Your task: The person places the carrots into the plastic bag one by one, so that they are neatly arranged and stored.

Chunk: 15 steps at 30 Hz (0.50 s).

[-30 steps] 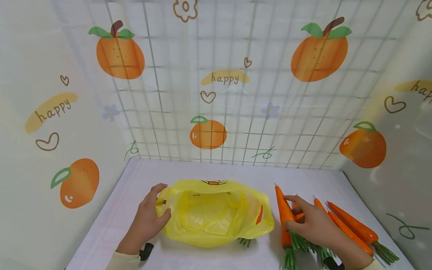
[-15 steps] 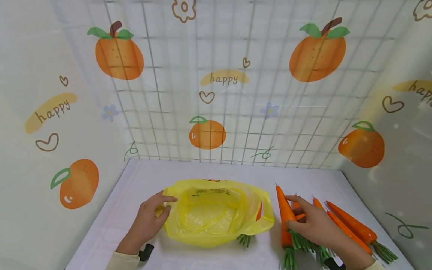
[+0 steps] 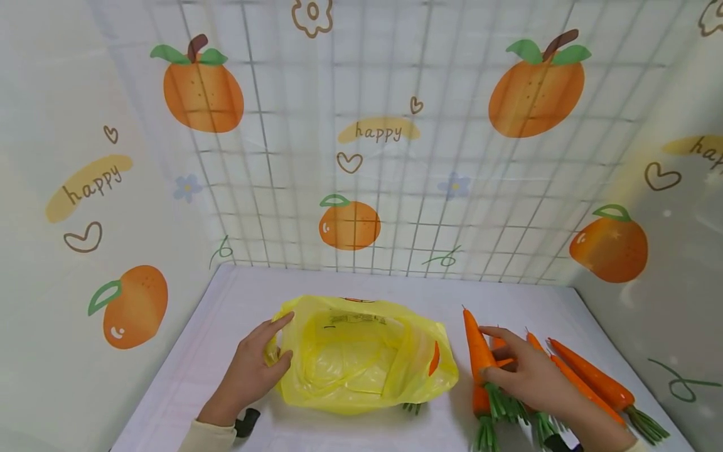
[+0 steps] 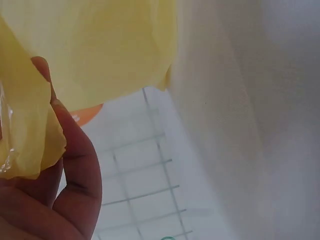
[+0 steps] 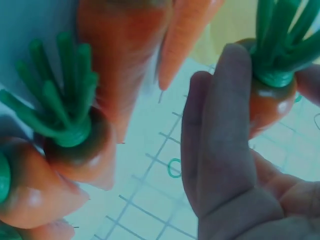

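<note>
A yellow plastic bag (image 3: 350,358) stands in the middle of the table with its mouth gaping upward. My left hand (image 3: 248,367) holds the left rim, index finger and thumb spread apart at the mouth. In the left wrist view, curled fingers (image 4: 80,170) are at the yellow film (image 4: 25,120). To the right of the bag, my right hand (image 3: 525,370) grips a carrot (image 3: 477,344) between thumb and fingers. Its green stems (image 5: 275,45) show in the right wrist view. Part of this carrot is hidden by the hand.
Several more carrots (image 3: 599,370) lie on the right side of the white table (image 3: 169,389), some partly under my right arm. Green stems (image 3: 412,408) stick out below the bag's front edge. Printed fabric (image 3: 361,169) over a wire grid closes off the back.
My left fingers have shifted right along the bag's left rim, and the left part of the mouth has changed shape. The right hand stays at its carrot.
</note>
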Each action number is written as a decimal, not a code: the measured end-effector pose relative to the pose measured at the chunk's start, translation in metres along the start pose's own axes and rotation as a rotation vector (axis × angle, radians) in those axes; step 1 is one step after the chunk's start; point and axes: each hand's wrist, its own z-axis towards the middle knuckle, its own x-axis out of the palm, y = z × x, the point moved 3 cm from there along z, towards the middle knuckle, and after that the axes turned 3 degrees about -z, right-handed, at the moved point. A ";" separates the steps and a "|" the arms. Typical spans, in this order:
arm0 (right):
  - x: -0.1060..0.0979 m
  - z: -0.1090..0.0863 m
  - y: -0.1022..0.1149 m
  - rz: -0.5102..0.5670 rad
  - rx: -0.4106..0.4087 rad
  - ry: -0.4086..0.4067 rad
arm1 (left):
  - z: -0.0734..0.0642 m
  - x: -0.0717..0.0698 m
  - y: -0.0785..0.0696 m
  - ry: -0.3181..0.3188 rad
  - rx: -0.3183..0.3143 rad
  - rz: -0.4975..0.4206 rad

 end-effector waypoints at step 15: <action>-0.015 -0.017 0.046 0.275 -0.104 0.089 | 0.001 -0.002 -0.012 0.021 -0.001 -0.014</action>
